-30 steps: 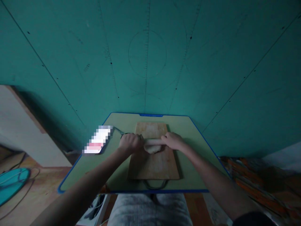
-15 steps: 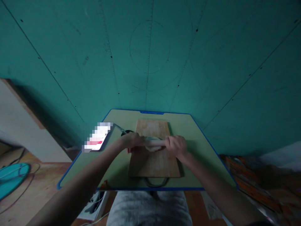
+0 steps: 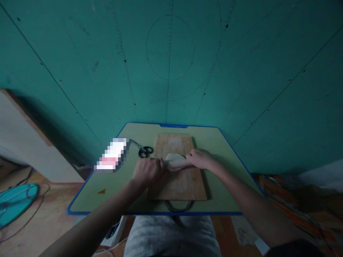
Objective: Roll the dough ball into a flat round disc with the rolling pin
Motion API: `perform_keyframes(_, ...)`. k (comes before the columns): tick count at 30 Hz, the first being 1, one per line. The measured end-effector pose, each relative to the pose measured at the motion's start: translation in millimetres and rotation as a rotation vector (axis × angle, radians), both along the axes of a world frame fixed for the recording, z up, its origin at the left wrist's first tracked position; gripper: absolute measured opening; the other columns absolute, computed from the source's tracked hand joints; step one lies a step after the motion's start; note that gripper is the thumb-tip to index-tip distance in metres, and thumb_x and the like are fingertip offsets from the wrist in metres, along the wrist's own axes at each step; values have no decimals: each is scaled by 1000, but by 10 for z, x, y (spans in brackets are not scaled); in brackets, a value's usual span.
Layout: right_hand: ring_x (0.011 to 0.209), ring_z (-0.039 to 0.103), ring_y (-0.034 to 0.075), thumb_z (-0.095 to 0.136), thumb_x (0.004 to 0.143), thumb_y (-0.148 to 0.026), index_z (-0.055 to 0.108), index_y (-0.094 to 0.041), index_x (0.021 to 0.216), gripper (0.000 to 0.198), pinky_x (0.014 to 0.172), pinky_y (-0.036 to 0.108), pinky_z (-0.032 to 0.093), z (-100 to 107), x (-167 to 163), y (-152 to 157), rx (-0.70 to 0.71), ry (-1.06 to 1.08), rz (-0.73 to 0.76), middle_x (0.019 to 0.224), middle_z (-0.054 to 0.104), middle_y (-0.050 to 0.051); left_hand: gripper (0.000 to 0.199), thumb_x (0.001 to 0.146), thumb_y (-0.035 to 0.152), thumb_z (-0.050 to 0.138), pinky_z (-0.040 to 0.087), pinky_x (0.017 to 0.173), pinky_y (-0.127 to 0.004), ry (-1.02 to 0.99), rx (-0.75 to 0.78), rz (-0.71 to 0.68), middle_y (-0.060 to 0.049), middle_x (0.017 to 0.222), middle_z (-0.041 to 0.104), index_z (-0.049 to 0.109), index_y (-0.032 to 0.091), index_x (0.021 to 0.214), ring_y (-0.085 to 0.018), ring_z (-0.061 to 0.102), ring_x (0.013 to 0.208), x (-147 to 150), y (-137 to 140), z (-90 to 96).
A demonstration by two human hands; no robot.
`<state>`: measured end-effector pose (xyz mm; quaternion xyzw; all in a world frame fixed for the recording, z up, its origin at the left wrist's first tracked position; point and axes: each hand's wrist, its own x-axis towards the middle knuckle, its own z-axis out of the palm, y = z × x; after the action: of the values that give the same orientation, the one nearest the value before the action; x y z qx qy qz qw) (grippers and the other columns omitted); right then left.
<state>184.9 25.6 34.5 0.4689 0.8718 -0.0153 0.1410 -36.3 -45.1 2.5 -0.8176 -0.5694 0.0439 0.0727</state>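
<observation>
A pale rolling pin (image 3: 178,163) lies across a flattened piece of white dough (image 3: 174,157) on a wooden cutting board (image 3: 178,189). My left hand (image 3: 150,169) is closed around the pin's left end, over the board's left edge. The right end is wrapped by my right hand (image 3: 199,158), slightly farther from me, so the pin slants a little. Part of the dough is hidden beneath the pin, and both pin ends are covered by my fingers.
Black-handled scissors (image 3: 144,151) lie left of the board, beside a phone with a blurred screen (image 3: 112,155). A small orange piece (image 3: 102,191) sits on the blue-rimmed table (image 3: 88,203). The green wall (image 3: 171,71) stands behind the table's far edge.
My left hand has come nearer to me, uncovering the scissors' handles, while my right hand has shifted slightly away. The pin has turned from level to slanted over the dough.
</observation>
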Motion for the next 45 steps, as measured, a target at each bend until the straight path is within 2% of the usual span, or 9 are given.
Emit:
perform_keyframes(5, 90, 67, 24, 40, 95, -20, 73, -16, 97, 33, 67, 31, 37, -140, 21, -215, 184, 50, -103, 99, 74, 12, 48, 98, 32, 29, 47, 57, -36, -103, -68, 140, -17, 77, 71, 72, 13, 88, -32, 70, 74, 29, 4, 93)
perform_keyframes(10, 72, 65, 21, 37, 97, -25, 70, -18, 81, 37, 63, 31, 32, -371, 82, -375, 338, 206, -256, 81, 74, 9, 40, 94, 18, 31, 48, 57, -38, -12, -30, 31, -19, 84, 71, 70, 12, 96, -34, 70, 77, 33, 37, 132)
perform_keyframes(19, 81, 54, 20, 42, 93, -18, 62, -19, 79, 24, 73, 31, 33, -459, 141, -419, 569, 434, -17, 83, 64, 7, 39, 98, 25, 30, 44, 52, -33, -54, 29, 83, -16, 78, 70, 65, 12, 111, -31, 68, 69, 83, -168, -6)
perform_keyframes(25, 77, 53, 19, 36, 95, -19, 60, -18, 80, 28, 71, 31, 33, -467, 140, -450, 524, 442, -40, 82, 61, 7, 38, 99, 29, 29, 41, 54, -32, -81, 18, 60, -12, 77, 66, 64, 15, 97, -28, 65, 72, 127, -207, 69)
perform_keyframes(32, 77, 60, 20, 34, 95, -21, 61, -17, 86, 29, 66, 31, 32, -412, 90, -393, 396, 377, -174, 84, 68, 8, 37, 99, 32, 30, 45, 67, -34, -186, 91, 154, -13, 85, 64, 61, 16, 89, -27, 60, 83, 156, -217, 75)
perform_keyframes(36, 71, 63, 19, 38, 94, -25, 66, -20, 85, 30, 61, 31, 29, -297, 18, -285, 294, 299, -322, 82, 73, 7, 32, 96, 30, 33, 46, 67, -33, -242, 66, 267, -13, 90, 68, 61, 16, 92, -27, 64, 87, 158, -92, 89)
perform_keyframes(40, 75, 64, 20, 41, 94, -29, 71, -21, 82, 34, 62, 31, 30, -187, -38, -196, 207, 264, -346, 87, 75, 8, 33, 94, 31, 35, 49, 69, -33, -256, 17, 319, -14, 91, 71, 64, 16, 89, -28, 68, 89, 159, 71, 116)
perform_keyframes(42, 77, 64, 20, 40, 94, -28, 71, -21, 82, 34, 63, 31, 32, -178, -54, -189, 223, 269, -333, 88, 74, 8, 36, 95, 32, 33, 50, 67, -33, -251, 17, 324, -14, 90, 72, 64, 15, 89, -28, 70, 87, 157, 115, 123)
perform_keyframes(45, 86, 63, 21, 37, 96, -26, 69, -20, 86, 35, 68, 31, 34, -214, -75, -221, 354, 286, -258, 94, 72, 9, 40, 97, 32, 30, 50, 63, -34, -202, -29, 298, -14, 86, 73, 65, 14, 92, -29, 71, 80, 134, 143, 127)
